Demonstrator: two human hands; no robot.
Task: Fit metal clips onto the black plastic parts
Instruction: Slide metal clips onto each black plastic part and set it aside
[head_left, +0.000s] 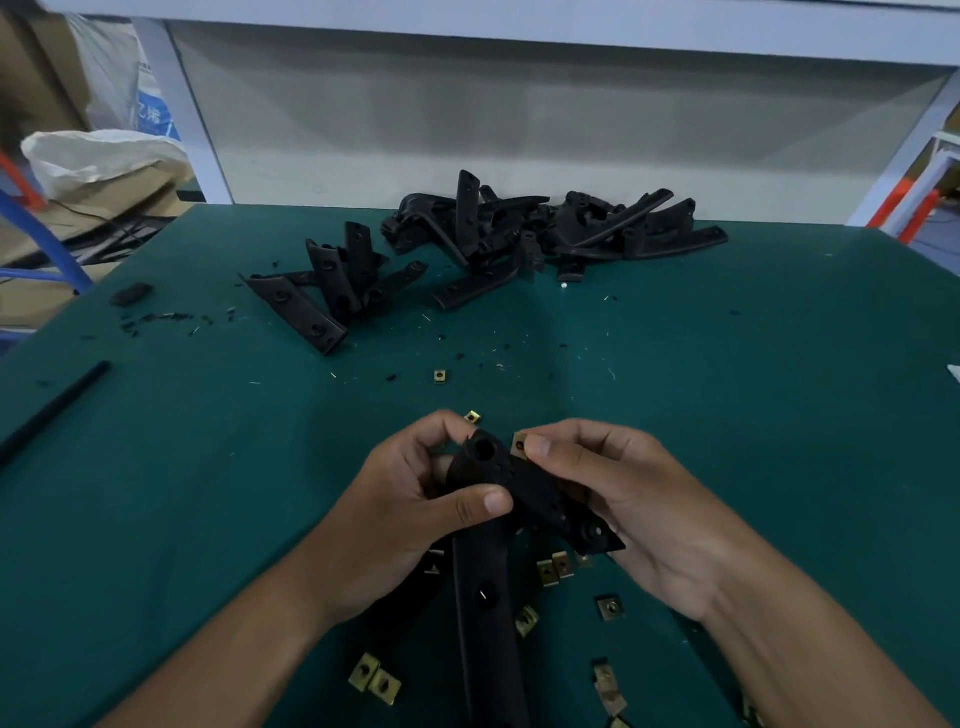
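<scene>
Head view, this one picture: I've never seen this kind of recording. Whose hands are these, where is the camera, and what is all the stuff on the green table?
There is no machine here. A person works with bare hands, and the one camera sits on their head, looking forward and down.

The left hand grips a black plastic part with a round hole near its far end. The right hand steadies the same part and pinches a small brass-coloured metal clip at that far end; whether it is already pushed on I cannot tell.

On the green table loose clips lie scattered near the person, with one farther out. Another long black part lies under the hands. At the far edge are a big heap of black parts and a smaller pile to its left.
</scene>
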